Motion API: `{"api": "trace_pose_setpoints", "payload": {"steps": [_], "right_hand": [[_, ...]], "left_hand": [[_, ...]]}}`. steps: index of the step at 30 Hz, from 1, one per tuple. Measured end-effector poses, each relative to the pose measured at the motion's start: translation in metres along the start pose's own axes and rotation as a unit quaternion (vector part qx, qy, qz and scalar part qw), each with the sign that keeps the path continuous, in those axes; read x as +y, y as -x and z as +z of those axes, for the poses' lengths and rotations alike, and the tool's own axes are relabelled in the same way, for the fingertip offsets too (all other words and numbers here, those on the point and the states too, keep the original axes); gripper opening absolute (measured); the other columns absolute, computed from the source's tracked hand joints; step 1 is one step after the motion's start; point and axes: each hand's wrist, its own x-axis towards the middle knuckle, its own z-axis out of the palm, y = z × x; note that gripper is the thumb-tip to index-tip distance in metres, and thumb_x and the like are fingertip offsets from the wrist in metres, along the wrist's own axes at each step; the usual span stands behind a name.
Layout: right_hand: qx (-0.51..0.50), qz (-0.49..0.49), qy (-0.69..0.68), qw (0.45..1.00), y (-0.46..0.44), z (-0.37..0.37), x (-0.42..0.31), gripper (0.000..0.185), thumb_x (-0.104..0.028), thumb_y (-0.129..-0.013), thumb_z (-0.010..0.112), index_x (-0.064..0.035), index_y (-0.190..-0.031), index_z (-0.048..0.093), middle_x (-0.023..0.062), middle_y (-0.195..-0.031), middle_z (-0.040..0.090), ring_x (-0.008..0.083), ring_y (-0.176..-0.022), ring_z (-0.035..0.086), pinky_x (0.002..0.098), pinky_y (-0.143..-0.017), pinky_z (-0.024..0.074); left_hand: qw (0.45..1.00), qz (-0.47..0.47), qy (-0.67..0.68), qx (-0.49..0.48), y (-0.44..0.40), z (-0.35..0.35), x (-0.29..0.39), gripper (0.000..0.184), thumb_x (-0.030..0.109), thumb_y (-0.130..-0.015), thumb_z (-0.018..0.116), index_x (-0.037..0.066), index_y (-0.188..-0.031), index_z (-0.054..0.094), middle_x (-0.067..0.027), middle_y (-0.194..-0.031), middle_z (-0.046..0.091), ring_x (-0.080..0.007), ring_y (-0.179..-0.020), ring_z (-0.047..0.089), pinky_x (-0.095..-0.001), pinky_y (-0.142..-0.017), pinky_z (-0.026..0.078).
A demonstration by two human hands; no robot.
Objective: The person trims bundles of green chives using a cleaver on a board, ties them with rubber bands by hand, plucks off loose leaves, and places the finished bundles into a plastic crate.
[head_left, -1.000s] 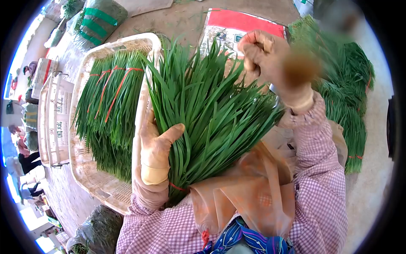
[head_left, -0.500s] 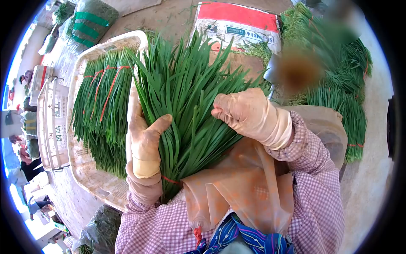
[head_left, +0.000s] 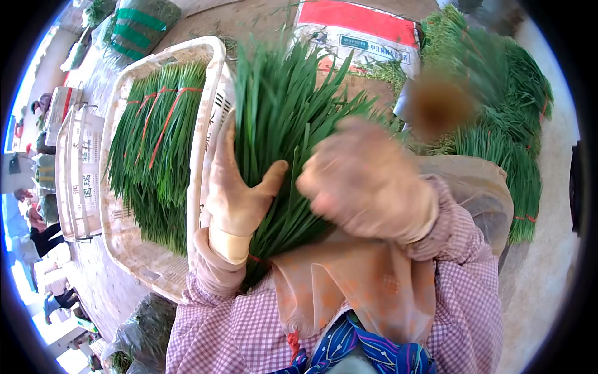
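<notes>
A loose bunch of garlic chives (head_left: 283, 118), long flat green leaves, leans upright against my apron with its tips fanned out. My left hand (head_left: 240, 193), in a pale rubber glove, grips the bunch's left side, thumb in front and fingers along the outer edge. Low on the bunch, by my left wrist, a red tie (head_left: 253, 257) shows in part. My right hand (head_left: 367, 181), also gloved, is at the bunch's right side, in front of the leaves. It is blurred by motion, with the fingers curled in; whatever they may hold is hidden.
A white plastic crate (head_left: 215, 93) with red-tied chive bundles (head_left: 163, 137) stands at my left. More chives (head_left: 504, 137) are heaped at the right. A red and white sack (head_left: 374, 28) lies ahead. Stuffed bags (head_left: 146, 25) and another crate (head_left: 78, 174) are farther left.
My right hand has moved slightly toward the bunch and is now blurred. My left hand and the bunch have shifted right and slightly up, with the leaves drawn more upright.
</notes>
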Motion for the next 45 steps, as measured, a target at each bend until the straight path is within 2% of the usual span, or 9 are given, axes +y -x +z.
{"api": "trace_pose_setpoints", "payload": {"steps": [3,12,17,24,28,30,36,42,45], "right_hand": [[-0.054,-0.033,0.059,0.996,0.017,0.042,-0.002,0.035,-0.019,-0.074,0.072,-0.0049,-0.104,0.061,0.0081,-0.097,0.061,0.0274,-0.089,0.062,0.0451,-0.082,0.0516],[-0.067,0.096,-0.003,0.993,0.050,0.045,-0.009,0.022,-0.017,-0.078,0.071,-0.0080,-0.096,0.062,0.0067,-0.085,0.058,0.0253,-0.071,0.058,0.0364,-0.062,0.0492],[0.113,0.238,-0.151,0.953,0.025,0.048,-0.010,0.017,-0.007,-0.082,0.069,-0.0060,-0.098,0.062,0.0090,-0.087,0.061,0.0280,-0.068,0.060,0.0359,-0.062,0.0500],[-0.048,0.408,-0.174,0.895,0.024,0.056,0.000,0.023,-0.002,-0.082,0.069,-0.0011,-0.104,0.065,0.0116,-0.090,0.065,0.0221,-0.079,0.063,0.0305,-0.072,0.0504],[-0.063,0.388,-0.170,0.904,0.020,0.052,0.004,0.024,-0.007,-0.083,0.070,-0.0006,-0.105,0.065,0.0100,-0.085,0.065,0.0190,-0.074,0.062,0.0291,-0.068,0.0495],[-0.143,0.442,-0.259,0.847,0.011,0.045,0.010,0.027,-0.017,-0.081,0.071,-0.0017,-0.102,0.063,0.0146,-0.073,0.061,0.0305,-0.068,0.062,0.0392,-0.062,0.0481],[-0.184,0.411,-0.309,0.838,0.002,0.054,0.015,0.026,-0.026,-0.083,0.068,-0.0039,-0.096,0.063,0.0151,-0.070,0.061,0.0322,-0.067,0.063,0.0403,-0.061,0.0482],[-0.211,0.323,-0.127,0.914,-0.007,0.056,0.010,0.027,-0.032,-0.087,0.062,-0.0055,-0.086,0.060,0.0155,-0.073,0.064,0.0384,-0.073,0.063,0.0456,-0.063,0.0489],[-0.199,0.397,-0.221,0.868,-0.005,0.054,0.010,0.025,-0.027,-0.084,0.068,-0.0042,-0.091,0.062,0.0127,-0.067,0.062,0.0296,-0.062,0.060,0.0396,-0.059,0.0471]], "left_hand": [[0.979,0.155,-0.123,-0.046,-0.004,-0.004,0.004,0.102,0.007,-0.063,0.080,0.000,-0.148,0.023,-0.0216,-0.144,0.041,-0.0312,-0.132,0.042,-0.0377,-0.110,0.035],[0.995,-0.007,0.093,-0.026,-0.004,-0.006,-0.019,0.093,0.000,-0.064,0.075,-0.003,-0.145,0.029,-0.0221,-0.142,0.042,-0.0287,-0.131,0.043,-0.0366,-0.111,0.033],[0.995,-0.017,0.092,-0.021,-0.005,-0.005,-0.016,0.091,-0.003,-0.064,0.072,-0.004,-0.144,0.030,-0.0222,-0.142,0.042,-0.0280,-0.131,0.042,-0.0358,-0.111,0.031],[0.994,-0.037,0.103,-0.010,-0.003,-0.006,-0.007,0.088,-0.006,-0.064,0.070,-0.005,-0.143,0.031,-0.0207,-0.139,0.045,-0.0265,-0.128,0.045,-0.0353,-0.109,0.035],[0.985,-0.062,0.158,-0.014,-0.003,-0.005,-0.003,0.085,-0.008,-0.065,0.069,-0.005,-0.142,0.033,-0.0180,-0.134,0.049,-0.0233,-0.121,0.051,-0.0332,-0.104,0.041],[0.987,-0.047,0.155,-0.005,-0.003,-0.005,-0.003,0.085,-0.008,-0.065,0.069,-0.005,-0.142,0.033,-0.0172,-0.132,0.050,-0.0224,-0.118,0.053,-0.0324,-0.102,0.043],[0.979,-0.074,0.188,-0.004,-0.004,-0.005,-0.006,0.084,-0.006,-0.064,0.069,-0.004,-0.141,0.035,-0.0163,-0.129,0.053,-0.0215,-0.114,0.055,-0.0322,-0.100,0.044],[0.975,-0.106,0.193,-0.019,-0.009,-0.009,-0.007,0.085,-0.002,-0.061,0.071,-0.004,-0.140,0.039,-0.0145,-0.124,0.057,-0.0202,-0.111,0.057,-0.0317,-0.096,0.045],[0.965,-0.122,0.231,-0.027,-0.009,-0.009,-0.010,0.086,-0.002,-0.061,0.071,-0.004,-0.140,0.038,-0.0141,-0.123,0.057,-0.0203,-0.110,0.057,-0.0312,-0.096,0.045]]}}
